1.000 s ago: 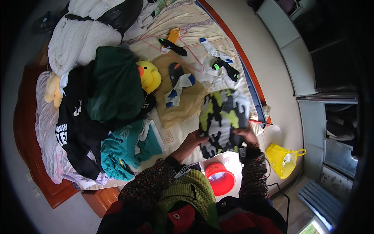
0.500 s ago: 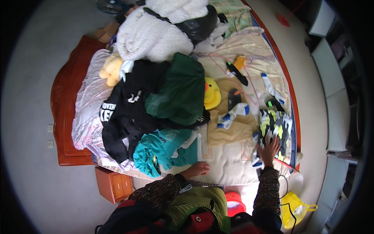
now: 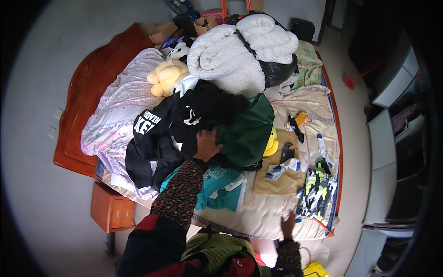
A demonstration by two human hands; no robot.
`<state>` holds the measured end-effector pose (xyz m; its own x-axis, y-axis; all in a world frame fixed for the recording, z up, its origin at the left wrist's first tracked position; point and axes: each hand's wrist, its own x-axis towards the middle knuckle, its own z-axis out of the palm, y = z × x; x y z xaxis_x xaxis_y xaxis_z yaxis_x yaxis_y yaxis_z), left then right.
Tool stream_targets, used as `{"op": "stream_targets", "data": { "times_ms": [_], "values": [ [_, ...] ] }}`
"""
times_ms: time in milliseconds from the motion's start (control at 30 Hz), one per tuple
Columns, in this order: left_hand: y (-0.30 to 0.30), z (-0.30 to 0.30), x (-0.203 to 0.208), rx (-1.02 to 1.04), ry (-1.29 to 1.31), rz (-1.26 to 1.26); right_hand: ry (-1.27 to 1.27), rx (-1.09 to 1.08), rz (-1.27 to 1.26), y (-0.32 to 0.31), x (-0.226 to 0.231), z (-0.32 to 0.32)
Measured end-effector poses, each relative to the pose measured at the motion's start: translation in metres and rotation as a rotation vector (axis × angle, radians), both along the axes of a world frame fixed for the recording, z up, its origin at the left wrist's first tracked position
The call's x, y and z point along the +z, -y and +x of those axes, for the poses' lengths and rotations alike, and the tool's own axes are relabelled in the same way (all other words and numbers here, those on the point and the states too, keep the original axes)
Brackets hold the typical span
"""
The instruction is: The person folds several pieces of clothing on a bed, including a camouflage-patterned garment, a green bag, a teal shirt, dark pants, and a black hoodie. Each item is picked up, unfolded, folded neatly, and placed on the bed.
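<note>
- While I watch from afar through the head camera, the left hand (image 3: 207, 145) rests on the black top (image 3: 180, 129), right where it meets the green cloth (image 3: 247, 134).
- Its fingers point away and a little right, slightly apart; I cannot tell whether they pinch a fold or only press down.
- The black top lies under and left of those fingers, one arm of it trailing toward the headboard (image 3: 101, 101). The green cloth lies just right of them and appears to overlap the black top.
- The left sleeve (image 3: 177, 189) stretches far forward, I judge because these clothes sit well in from the near edge of the bed (image 3: 267, 212). The teal shirt (image 3: 217, 189) lies crumpled nearer, partly hidden by it.
- The right hand (image 3: 288, 225) is low by that edge, just left of the camo cloth (image 3: 317, 194). I see nothing in its grasp; its fingers are too dim to read.
- The camo cloth lies flat and squared, to my eye set apart to stay smooth.
- The tan cloth (image 3: 277, 187) lies flat beyond the right hand, bearing a grey sock (image 3: 288, 153) and a white-and-blue sock (image 3: 282, 169), perhaps spread to be easily seen.
</note>
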<state>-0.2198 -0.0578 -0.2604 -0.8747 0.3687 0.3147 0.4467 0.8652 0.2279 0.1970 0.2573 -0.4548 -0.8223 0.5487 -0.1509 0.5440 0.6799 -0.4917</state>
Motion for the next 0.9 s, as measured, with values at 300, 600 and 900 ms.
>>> {"op": "stream_targets", "data": {
  "times_ms": [300, 600, 900],
  "values": [
    [0.003, 0.118, -0.031, -0.499, 0.075, -0.016, -0.004, -0.149, -1.045, 0.141, 0.092, -0.030],
    [0.011, 0.280, -0.050, -0.941, 0.586, 0.297, -0.183, -0.139, -1.096, 0.150, 0.165, -0.102],
    [0.081, 0.178, -0.055, -0.673, 0.512, -0.010, 0.021, -0.113, -0.448, 0.140, 0.112, -0.057]
  ]
}}
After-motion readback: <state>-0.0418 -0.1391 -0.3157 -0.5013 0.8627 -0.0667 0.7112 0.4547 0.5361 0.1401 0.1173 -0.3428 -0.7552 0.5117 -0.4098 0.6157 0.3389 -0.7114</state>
